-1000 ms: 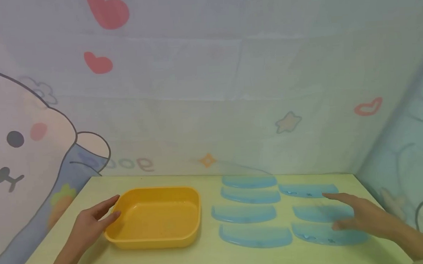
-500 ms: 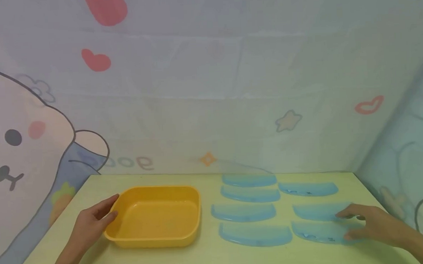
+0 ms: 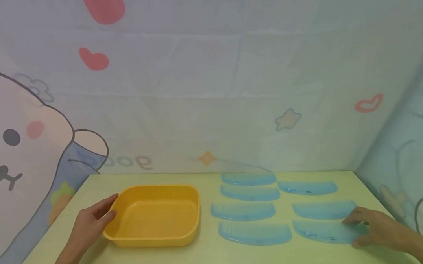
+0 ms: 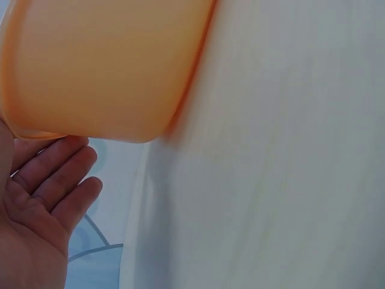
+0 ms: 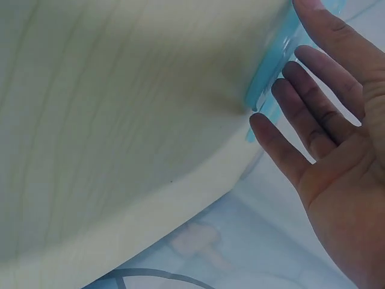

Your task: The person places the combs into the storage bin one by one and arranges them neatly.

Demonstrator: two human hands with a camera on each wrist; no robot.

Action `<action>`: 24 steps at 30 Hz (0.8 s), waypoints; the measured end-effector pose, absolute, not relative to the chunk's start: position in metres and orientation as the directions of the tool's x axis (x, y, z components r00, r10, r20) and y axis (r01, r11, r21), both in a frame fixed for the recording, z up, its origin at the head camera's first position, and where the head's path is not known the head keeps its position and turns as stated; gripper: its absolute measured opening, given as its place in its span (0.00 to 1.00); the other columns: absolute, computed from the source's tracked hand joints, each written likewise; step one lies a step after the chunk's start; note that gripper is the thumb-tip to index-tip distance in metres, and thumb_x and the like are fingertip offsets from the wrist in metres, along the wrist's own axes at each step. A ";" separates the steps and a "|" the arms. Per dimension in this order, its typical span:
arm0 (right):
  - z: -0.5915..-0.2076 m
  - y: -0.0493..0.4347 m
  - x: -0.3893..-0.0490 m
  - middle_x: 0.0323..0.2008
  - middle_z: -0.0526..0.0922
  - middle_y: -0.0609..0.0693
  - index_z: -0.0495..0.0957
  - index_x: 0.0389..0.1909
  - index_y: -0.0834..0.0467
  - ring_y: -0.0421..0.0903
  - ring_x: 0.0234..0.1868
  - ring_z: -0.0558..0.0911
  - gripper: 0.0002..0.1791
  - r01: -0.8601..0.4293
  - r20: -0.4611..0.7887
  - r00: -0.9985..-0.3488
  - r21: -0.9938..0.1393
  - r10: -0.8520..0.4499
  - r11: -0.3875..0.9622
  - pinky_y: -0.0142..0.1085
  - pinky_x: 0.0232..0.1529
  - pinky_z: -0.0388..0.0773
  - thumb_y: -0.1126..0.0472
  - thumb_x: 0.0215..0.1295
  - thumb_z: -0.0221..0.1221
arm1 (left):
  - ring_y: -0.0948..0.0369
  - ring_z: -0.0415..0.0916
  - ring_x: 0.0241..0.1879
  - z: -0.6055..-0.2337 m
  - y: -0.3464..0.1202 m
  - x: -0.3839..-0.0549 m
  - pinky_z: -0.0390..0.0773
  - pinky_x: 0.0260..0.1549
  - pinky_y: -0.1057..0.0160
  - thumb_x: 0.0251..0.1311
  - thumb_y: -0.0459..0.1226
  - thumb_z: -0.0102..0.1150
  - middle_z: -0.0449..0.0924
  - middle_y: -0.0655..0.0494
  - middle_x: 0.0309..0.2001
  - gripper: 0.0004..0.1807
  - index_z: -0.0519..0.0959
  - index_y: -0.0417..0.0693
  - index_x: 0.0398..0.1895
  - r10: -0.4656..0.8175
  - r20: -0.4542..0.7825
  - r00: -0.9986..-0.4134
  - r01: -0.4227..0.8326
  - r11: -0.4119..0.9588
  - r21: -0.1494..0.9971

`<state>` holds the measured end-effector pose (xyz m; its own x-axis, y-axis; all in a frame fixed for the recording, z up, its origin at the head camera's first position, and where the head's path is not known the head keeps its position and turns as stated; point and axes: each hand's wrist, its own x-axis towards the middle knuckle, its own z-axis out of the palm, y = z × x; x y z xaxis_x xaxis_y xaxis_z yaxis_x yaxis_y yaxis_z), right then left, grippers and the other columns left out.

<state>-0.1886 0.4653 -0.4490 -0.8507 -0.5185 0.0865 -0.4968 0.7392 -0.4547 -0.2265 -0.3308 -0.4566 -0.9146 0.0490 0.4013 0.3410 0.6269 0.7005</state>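
Note:
A yellow plastic basin [image 3: 156,240] stands on the left of the table. My left hand [image 3: 91,226] holds its left rim, thumb over the inner side. In the left wrist view the other fingers [image 4: 75,198] lie outside, below the rim. Several translucent blue combs lie flat in two columns on the right. My right hand [image 3: 382,229] is over the right end of the nearest right comb [image 3: 322,232], thumb at its front edge and index finger at its back. In the right wrist view the fingers [image 5: 280,144] are extended and spread beside the blue comb [image 5: 271,66].
In the left column lie the combs nearest [image 3: 255,234], then further ones [image 3: 243,212] towards the back. Two more right-column combs [image 3: 323,210] lie behind the one at my right hand. A printed cloth [image 3: 195,89] hangs along the table's back edge.
My right hand has come down and right, from above the right-column combs to the nearest one's right end, its thumb and index finger drawing in. The left hand stays at the basin.

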 end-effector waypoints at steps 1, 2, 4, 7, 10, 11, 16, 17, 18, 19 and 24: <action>-0.449 0.466 -0.189 0.46 0.82 0.40 0.85 0.51 0.61 0.28 0.48 0.78 0.28 -0.503 0.091 -0.847 -0.458 -0.525 0.733 0.32 0.41 0.83 0.51 0.53 0.80 | 0.87 0.71 0.50 -0.457 -0.331 -0.226 0.77 0.43 0.83 0.70 0.29 0.67 0.81 0.33 0.62 0.25 0.79 0.32 0.69 0.051 0.397 -0.917 0.338 0.627 0.702; -0.450 0.466 -0.189 0.46 0.82 0.39 0.85 0.51 0.61 0.28 0.48 0.78 0.27 -0.507 0.092 -0.843 -0.460 -0.529 0.729 0.32 0.41 0.83 0.52 0.53 0.80 | 0.87 0.71 0.50 -0.456 -0.331 -0.226 0.77 0.43 0.83 0.71 0.29 0.67 0.81 0.33 0.62 0.25 0.78 0.32 0.69 0.052 0.392 -0.919 0.335 0.629 0.702; -0.450 0.467 -0.189 0.45 0.81 0.39 0.85 0.51 0.62 0.29 0.48 0.78 0.26 -0.519 0.098 -0.834 -0.471 -0.542 0.713 0.32 0.41 0.83 0.55 0.54 0.80 | 0.87 0.70 0.50 -0.456 -0.332 -0.226 0.77 0.43 0.82 0.71 0.31 0.67 0.81 0.33 0.62 0.25 0.78 0.33 0.69 0.051 0.379 -0.924 0.323 0.633 0.703; -0.452 0.467 -0.188 0.45 0.81 0.38 0.85 0.51 0.63 0.29 0.47 0.78 0.27 -0.518 0.103 -0.836 -0.472 -0.539 0.714 0.32 0.40 0.84 0.56 0.53 0.81 | 0.87 0.70 0.50 -0.456 -0.332 -0.226 0.78 0.43 0.82 0.72 0.32 0.66 0.80 0.33 0.63 0.25 0.78 0.33 0.70 0.049 0.360 -0.932 0.306 0.639 0.706; -0.451 0.468 -0.187 0.45 0.81 0.39 0.84 0.51 0.64 0.28 0.47 0.78 0.27 -0.500 0.090 -0.845 -0.481 -0.527 0.720 0.33 0.40 0.84 0.56 0.53 0.81 | 0.87 0.70 0.50 -0.457 -0.332 -0.227 0.78 0.43 0.82 0.72 0.32 0.66 0.80 0.33 0.63 0.25 0.77 0.32 0.70 0.048 0.355 -0.934 0.302 0.638 0.708; -0.451 0.468 -0.186 0.44 0.81 0.39 0.85 0.50 0.64 0.28 0.47 0.78 0.27 -0.496 0.087 -0.847 -0.482 -0.524 0.722 0.33 0.40 0.84 0.56 0.53 0.81 | 0.87 0.71 0.50 -0.457 -0.332 -0.227 0.78 0.43 0.82 0.72 0.31 0.66 0.80 0.33 0.63 0.25 0.77 0.32 0.70 0.047 0.358 -0.932 0.304 0.635 0.710; -0.450 0.469 -0.186 0.43 0.80 0.39 0.84 0.49 0.63 0.29 0.46 0.78 0.24 -0.508 0.092 -0.837 -0.494 -0.539 0.706 0.33 0.40 0.85 0.59 0.54 0.81 | 0.86 0.72 0.49 -0.458 -0.333 -0.228 0.78 0.42 0.82 0.70 0.29 0.68 0.80 0.33 0.62 0.25 0.78 0.32 0.69 0.041 0.378 -0.925 0.318 0.627 0.711; -0.451 0.469 -0.186 0.43 0.80 0.38 0.85 0.48 0.63 0.29 0.46 0.79 0.23 -0.516 0.103 -0.835 -0.488 -0.540 0.704 0.33 0.39 0.85 0.59 0.54 0.81 | 0.86 0.72 0.49 -0.458 -0.333 -0.228 0.78 0.42 0.82 0.70 0.29 0.68 0.80 0.33 0.62 0.25 0.78 0.33 0.69 0.039 0.379 -0.925 0.317 0.629 0.710; -0.452 0.468 -0.185 0.43 0.80 0.38 0.85 0.48 0.62 0.30 0.46 0.79 0.23 -0.523 0.116 -0.833 -0.481 -0.541 0.703 0.33 0.40 0.85 0.60 0.53 0.81 | 0.86 0.72 0.49 -0.458 -0.333 -0.228 0.78 0.42 0.82 0.70 0.29 0.68 0.80 0.32 0.62 0.25 0.78 0.33 0.69 0.039 0.378 -0.925 0.317 0.630 0.709; -0.452 0.468 -0.184 0.43 0.80 0.37 0.84 0.48 0.61 0.30 0.46 0.79 0.23 -0.531 0.125 -0.830 -0.476 -0.543 0.701 0.33 0.40 0.85 0.60 0.53 0.81 | 0.86 0.72 0.49 -0.458 -0.333 -0.228 0.78 0.42 0.82 0.70 0.30 0.68 0.80 0.32 0.62 0.25 0.78 0.33 0.69 0.039 0.375 -0.926 0.314 0.631 0.710; -0.456 0.465 -0.180 0.42 0.80 0.38 0.83 0.46 0.59 0.31 0.44 0.79 0.22 -0.586 0.199 -0.803 -0.441 -0.562 0.680 0.32 0.38 0.84 0.64 0.52 0.82 | 0.87 0.71 0.49 -0.457 -0.332 -0.226 0.78 0.43 0.82 0.72 0.32 0.67 0.80 0.33 0.62 0.25 0.78 0.33 0.70 0.042 0.360 -0.932 0.303 0.634 0.711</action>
